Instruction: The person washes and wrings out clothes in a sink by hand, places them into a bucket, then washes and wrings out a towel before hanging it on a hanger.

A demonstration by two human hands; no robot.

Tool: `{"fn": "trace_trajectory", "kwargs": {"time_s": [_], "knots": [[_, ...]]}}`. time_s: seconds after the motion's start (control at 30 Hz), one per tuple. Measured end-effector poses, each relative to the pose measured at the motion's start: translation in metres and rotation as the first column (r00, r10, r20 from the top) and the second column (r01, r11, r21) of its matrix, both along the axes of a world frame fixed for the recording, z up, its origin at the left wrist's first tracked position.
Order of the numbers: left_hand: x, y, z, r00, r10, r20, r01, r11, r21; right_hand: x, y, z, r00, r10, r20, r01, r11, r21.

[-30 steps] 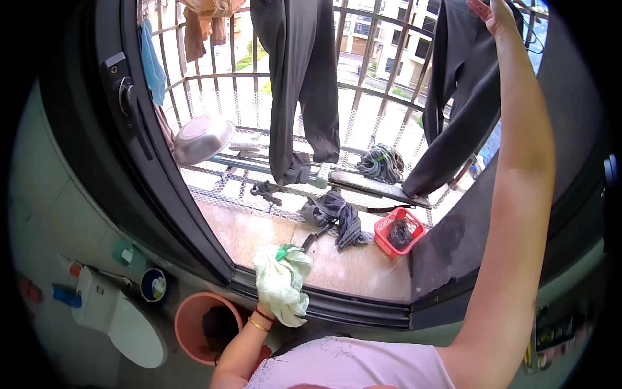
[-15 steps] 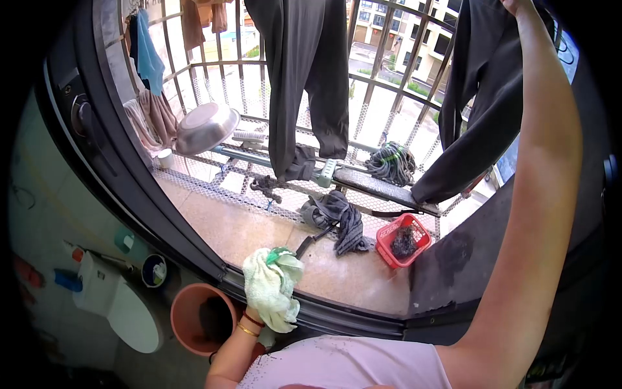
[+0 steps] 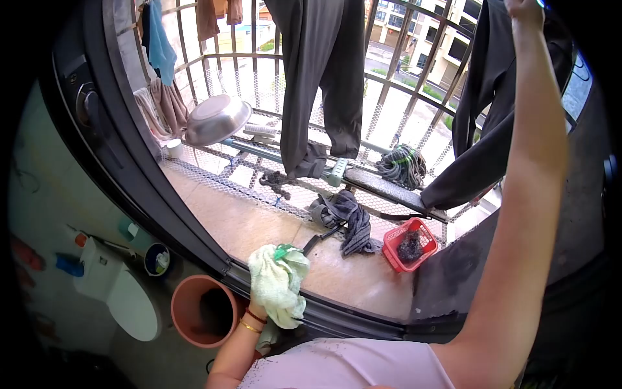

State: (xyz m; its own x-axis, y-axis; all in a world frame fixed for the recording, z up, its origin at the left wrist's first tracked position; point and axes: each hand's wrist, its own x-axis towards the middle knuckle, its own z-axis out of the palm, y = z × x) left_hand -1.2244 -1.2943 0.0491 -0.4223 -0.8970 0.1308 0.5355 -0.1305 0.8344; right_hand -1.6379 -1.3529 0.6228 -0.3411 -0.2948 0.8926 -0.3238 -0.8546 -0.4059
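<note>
A pale green-and-white cloth (image 3: 280, 285) with a darker green edge is bunched in my left hand (image 3: 257, 307). It hangs over the window sill, and most of that hand's fingers are hidden behind it. My right hand (image 3: 523, 9) is raised at the top right edge, its fingers curled beside dark trousers (image 3: 483, 110). What they grip is cut off by the frame. A second pair of dark trousers (image 3: 340, 71) hangs in the middle, inside the barred window cage.
On the ledge lie a grey rag (image 3: 353, 223), a red basket (image 3: 409, 245) with a dark scrubber, and a mop head (image 3: 400, 166). A metal basin (image 3: 219, 120) leans at the left. Indoors, below left, stand an orange bucket (image 3: 205, 311) and a toilet (image 3: 133, 305).
The view has shifted slightly, so the ledge and hanging clothes appear a little further right. My right forearm leans a little more to the left. The cloth stays in my left hand.
</note>
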Motion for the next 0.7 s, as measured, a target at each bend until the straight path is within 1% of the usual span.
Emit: {"fn": "trace_trajectory", "kwargs": {"time_s": [0.03,0.07,0.1,0.13,0.17,0.2,0.23,0.27,0.3,0.33,0.37,0.4,0.43,0.47,0.5,0.53,0.57,0.6,0.63,0.67,0.7], "knots": [[0.001,0.000,0.000,1.000,-0.003,0.008,0.003,1.000,-0.015,0.010,-0.003,-0.023,0.933,0.300,0.199,-0.308,0.951,0.009],[0.003,0.001,0.000,0.999,-0.002,0.040,0.004,0.999,-0.046,-0.004,-0.016,-0.035,0.915,0.127,0.382,-0.241,0.933,0.266],[0.004,0.001,0.001,0.996,0.009,0.092,0.000,0.996,-0.094,-0.022,-0.030,-0.070,0.936,0.283,0.209,-0.322,0.929,0.182],[0.006,0.001,0.001,0.977,0.046,0.207,-0.006,0.981,-0.192,-0.027,-0.040,-0.097,0.928,0.253,0.272,-0.311,0.930,0.196],[0.007,0.002,0.001,0.961,0.056,0.271,0.014,0.969,-0.248,-0.035,-0.041,-0.110,0.917,0.219,0.335,-0.298,0.932,0.206],[0.008,0.003,-0.002,0.967,-0.006,0.253,0.063,0.974,-0.219,0.026,-0.015,-0.144,0.950,0.026,0.311,-0.072,0.988,0.138],[0.010,0.004,0.005,0.969,-0.212,-0.130,0.217,0.976,0.027,0.032,-0.009,-0.165,0.939,0.102,0.328,-0.135,0.988,0.080],[0.012,0.004,0.011,0.825,-0.252,-0.506,0.416,0.877,0.240,0.048,0.006,-0.187,0.958,0.054,0.280,-0.078,0.994,0.075],[0.016,0.008,0.028,0.824,-0.275,-0.495,0.431,0.871,0.234,0.064,0.020,-0.206,0.951,0.049,0.306,-0.080,0.993,0.089],[0.019,0.014,0.041,0.875,-0.289,-0.387,0.371,0.916,0.155,0.086,0.038,-0.224,0.948,0.071,0.309,-0.104,0.990,0.091],[0.026,0.016,0.039,0.889,-0.306,-0.341,0.363,0.924,0.117,0.108,0.056,-0.237,0.949,-0.028,0.316,-0.017,0.990,0.140],[0.033,0.018,0.037,0.901,-0.320,-0.294,0.356,0.931,0.079,0.118,0.067,-0.255,0.962,-0.069,0.266,0.033,0.990,0.136],[0.042,0.023,0.042,0.896,-0.333,-0.293,0.369,0.926,0.078,0.130,0.081,-0.271,0.977,-0.122,0.175,0.097,0.985,0.146],[0.054,0.027,0.050,0.955,-0.273,-0.113,0.270,0.962,-0.045,0.144,0.097,-0.285,0.972,-0.181,0.150,0.146,0.965,0.217],[0.063,0.034,0.065,0.979,-0.159,0.132,0.179,0.970,-0.163,0.160,0.112,-0.298,0.976,-0.153,0.157,0.111,0.962,0.251],[0.073,0.041,0.080,0.924,0.005,0.383,0.118,0.948,-0.296,0.175,0.128,-0.312,0.974,-0.149,0.169,0.090,0.945,0.315],[0.083,0.048,0.096,0.801,0.176,0.572,0.092,0.909,-0.408,0.195,0.144,-0.324,0.973,-0.184,0.141,0.126,0.929,0.347],[0.094,0.050,0.093,0.838,0.206,0.506,0.071,0.877,-0.475,0.214,0.157,-0.338,0.962,-0.221,0.163,0.148,0.917,0.371],[0.101,0.057,0.105,0.813,0.274,0.515,0.071,0.830,-0.553,0.237,0.170,-0.352,0.957,-0.228,0.181,0.142,0.907,0.396],[0.108,0.063,0.117,0.784,0.345,0.516,0.071,0.776,-0.627,0.253,0.181,-0.374,0.953,-0.241,0.184,0.131,0.875,0.466],[0.116,0.070,0.129,0.753,0.419,0.507,0.070,0.716,-0.695,0.274,0.194,-0.389,0.944,-0.300,0.139,0.156,0.774,0.613]]}}
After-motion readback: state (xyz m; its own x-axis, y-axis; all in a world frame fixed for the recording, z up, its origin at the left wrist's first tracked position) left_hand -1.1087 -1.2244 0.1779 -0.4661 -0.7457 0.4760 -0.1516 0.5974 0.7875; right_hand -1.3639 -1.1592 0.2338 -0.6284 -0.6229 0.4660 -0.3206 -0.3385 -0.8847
